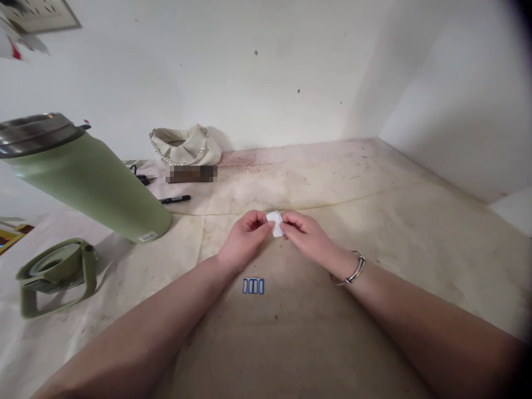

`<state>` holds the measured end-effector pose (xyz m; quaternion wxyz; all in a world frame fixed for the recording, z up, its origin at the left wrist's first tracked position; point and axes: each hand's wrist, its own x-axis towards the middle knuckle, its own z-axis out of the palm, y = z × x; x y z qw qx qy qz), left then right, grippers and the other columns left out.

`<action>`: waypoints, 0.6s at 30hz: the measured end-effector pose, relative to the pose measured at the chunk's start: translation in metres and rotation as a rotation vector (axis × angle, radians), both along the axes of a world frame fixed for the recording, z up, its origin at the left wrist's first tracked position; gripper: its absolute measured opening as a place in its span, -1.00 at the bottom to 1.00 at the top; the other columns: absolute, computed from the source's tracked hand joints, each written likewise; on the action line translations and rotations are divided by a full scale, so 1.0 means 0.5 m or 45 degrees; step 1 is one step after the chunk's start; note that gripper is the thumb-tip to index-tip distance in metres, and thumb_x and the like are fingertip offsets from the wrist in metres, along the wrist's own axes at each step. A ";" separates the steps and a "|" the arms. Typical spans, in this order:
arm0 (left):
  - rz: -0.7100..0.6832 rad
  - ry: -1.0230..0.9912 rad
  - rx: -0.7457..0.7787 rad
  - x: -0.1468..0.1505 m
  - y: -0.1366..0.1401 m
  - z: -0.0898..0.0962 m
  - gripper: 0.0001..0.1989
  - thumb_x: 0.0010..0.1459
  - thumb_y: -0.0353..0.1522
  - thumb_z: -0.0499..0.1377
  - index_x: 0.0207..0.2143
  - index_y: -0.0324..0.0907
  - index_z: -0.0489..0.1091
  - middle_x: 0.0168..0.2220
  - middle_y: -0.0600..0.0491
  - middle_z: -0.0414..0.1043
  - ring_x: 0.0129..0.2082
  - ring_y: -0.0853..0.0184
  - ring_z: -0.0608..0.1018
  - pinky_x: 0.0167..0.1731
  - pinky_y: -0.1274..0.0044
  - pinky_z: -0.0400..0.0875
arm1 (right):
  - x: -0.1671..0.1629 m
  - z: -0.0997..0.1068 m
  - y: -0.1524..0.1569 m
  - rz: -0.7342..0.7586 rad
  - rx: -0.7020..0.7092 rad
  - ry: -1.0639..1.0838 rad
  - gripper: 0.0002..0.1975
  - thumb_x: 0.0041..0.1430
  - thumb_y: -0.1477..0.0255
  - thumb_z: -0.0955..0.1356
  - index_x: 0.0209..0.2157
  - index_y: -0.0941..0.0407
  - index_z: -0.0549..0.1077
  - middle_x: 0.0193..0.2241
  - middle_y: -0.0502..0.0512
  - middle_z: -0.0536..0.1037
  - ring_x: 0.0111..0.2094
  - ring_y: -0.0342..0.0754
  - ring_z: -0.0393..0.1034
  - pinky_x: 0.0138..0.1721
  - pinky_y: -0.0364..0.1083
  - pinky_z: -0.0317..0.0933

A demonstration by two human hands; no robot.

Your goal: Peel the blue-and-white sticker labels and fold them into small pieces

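Observation:
A small white rectangular piece (275,225), like a card or small packet, is held up between both hands over the cloth-covered table. My left hand (248,235) is closed, pinching the piece's left edge between thumb and fingers. On the opposite edge, my right hand (306,233) pinches it the same way, with a metal bangle (356,270) around that wrist. Closer to me, between the forearms, lies a small flat blue-and-white piece (253,286) with several blue-outlined panels. Whatever the curled fingers cover behind the white piece is hidden.
A tall green tumbler (100,183) stands at the left, its green handled lid (58,271) lying before it. Behind are a black pen (175,199), a blurred-out brown object (191,174) and a cream handbag (187,145) with pearl strap. White walls bound the table.

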<state>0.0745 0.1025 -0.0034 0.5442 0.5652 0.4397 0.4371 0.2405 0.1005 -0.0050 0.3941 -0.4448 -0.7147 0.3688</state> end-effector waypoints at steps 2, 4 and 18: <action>0.011 -0.012 -0.010 0.000 0.001 0.003 -0.78 0.04 -0.24 0.21 -0.36 -0.21 0.35 -0.49 0.17 0.29 -0.52 0.51 0.28 -0.47 0.62 0.17 | 0.000 -0.003 0.001 0.032 0.010 -0.033 -0.81 0.14 0.43 0.22 -0.54 0.10 0.25 -0.59 -0.10 0.23 -0.53 -0.18 0.13 -0.50 -0.17 0.02; -0.005 -0.020 -0.024 -0.001 0.002 0.003 -0.77 0.04 -0.23 0.22 -0.37 -0.22 0.35 -0.50 0.17 0.30 -0.54 0.52 0.27 -0.48 0.62 0.15 | 0.001 -0.005 0.002 0.061 0.007 -0.082 -0.80 0.15 0.44 0.22 -0.55 0.11 0.24 -0.60 -0.11 0.21 -0.54 -0.19 0.11 -0.52 -0.17 0.00; 0.017 -0.373 -0.252 -0.002 0.008 0.008 -0.78 -0.01 -0.28 0.27 -0.46 -0.23 0.33 -0.55 0.13 0.34 -0.61 0.53 0.29 -0.57 0.63 0.13 | -0.003 -0.006 -0.009 -0.087 0.475 -0.245 -0.73 0.03 0.55 0.36 -0.22 0.08 0.26 -0.29 0.06 0.38 -0.34 -0.11 0.32 -0.39 -0.13 0.24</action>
